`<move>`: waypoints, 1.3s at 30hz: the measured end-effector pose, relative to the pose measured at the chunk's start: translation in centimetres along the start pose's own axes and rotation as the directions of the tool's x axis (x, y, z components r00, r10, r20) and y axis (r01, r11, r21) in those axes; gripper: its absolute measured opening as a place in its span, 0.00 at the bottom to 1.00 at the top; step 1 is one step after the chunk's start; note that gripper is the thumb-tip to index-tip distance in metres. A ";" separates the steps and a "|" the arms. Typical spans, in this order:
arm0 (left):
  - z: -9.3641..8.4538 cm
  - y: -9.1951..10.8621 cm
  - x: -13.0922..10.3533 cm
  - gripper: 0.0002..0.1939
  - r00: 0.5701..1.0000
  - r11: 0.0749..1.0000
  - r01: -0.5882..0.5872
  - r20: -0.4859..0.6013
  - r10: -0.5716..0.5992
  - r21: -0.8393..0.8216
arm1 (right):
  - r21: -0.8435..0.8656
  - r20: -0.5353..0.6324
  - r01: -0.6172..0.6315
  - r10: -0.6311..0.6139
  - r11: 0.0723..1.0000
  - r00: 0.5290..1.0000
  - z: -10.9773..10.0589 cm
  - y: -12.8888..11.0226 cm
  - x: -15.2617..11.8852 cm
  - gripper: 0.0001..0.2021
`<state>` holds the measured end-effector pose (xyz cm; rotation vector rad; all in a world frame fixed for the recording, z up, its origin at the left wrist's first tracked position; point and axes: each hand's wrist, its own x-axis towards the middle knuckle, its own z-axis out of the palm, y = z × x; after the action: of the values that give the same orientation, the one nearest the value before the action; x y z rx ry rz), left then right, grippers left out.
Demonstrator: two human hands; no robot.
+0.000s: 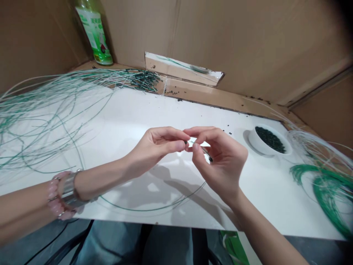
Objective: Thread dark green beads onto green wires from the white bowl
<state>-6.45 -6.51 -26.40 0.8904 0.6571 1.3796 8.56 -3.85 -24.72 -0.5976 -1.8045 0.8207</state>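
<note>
My left hand (165,141) is closed in a pinch on a small dark piece (185,142), just in front of the right fingertips. My right hand (217,154) has its thumb and forefinger pressed on a thin strand end, and the two hands' fingertips meet above the white table (171,114). Under the right fingers another small dark piece (210,159) shows near the palm. A thin green wire (140,210) curves across the table from near my left wrist up toward my right hand. Where it enters the fingers is hidden.
Green and white wires (55,99) spread over the left side, their dark-tipped ends (146,80) bunched at the back. A white bowl (256,141) of small dark pieces stands right, beside coiled green wire (325,191). A green-labelled bottle (95,35) stands against the cardboard wall (234,40).
</note>
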 end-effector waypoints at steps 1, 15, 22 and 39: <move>-0.1 0.0 0.0 0.04 1.000 1.000 -0.005 0.008 0.004 0.018 | -0.001 0.006 0.007 -0.007 1.000 1.000 -0.1 0.0 0.0 0.08; -0.5 -0.3 0.1 0.03 1.000 0.997 -0.022 -0.018 0.023 0.078 | -0.102 0.047 0.030 -0.026 0.994 0.999 -0.1 -0.1 -0.2 0.10; -0.4 -0.4 0.1 0.04 0.999 0.994 -0.035 -0.036 0.039 0.102 | -0.142 0.027 0.027 -0.024 0.989 0.999 -0.1 -0.2 -0.2 0.09; -0.9 -0.5 -0.1 0.02 0.995 0.963 -0.078 -0.045 0.093 0.258 | -0.042 0.047 0.007 -0.005 0.999 0.999 0.0 0.4 -0.3 0.05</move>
<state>-6.90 -6.48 -27.28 1.0981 0.8626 1.4218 8.71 -3.86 -25.19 -0.6044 -1.8692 0.7994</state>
